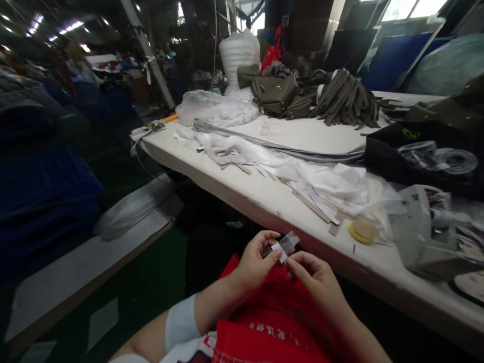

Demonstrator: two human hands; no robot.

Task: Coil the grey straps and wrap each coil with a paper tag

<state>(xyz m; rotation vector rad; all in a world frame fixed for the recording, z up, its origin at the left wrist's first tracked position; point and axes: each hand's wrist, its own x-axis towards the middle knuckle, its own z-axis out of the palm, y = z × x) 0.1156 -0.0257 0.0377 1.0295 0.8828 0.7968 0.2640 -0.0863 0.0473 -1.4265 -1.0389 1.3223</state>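
The left hand (pixel 257 259) pinches a small white piece (pixel 279 251) under its thumb; the right hand (pixel 314 275) seems to pinch its near corner. Between both hands, it looks light, thin, easily creased, best held by edges.

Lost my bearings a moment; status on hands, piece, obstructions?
Left hand holding white piece. Right hand at its corner, grip unclear. Table just beyond; nothing visibly blocking.

1 red bag (pixel 270 56) near white roll (pixel 239 54)
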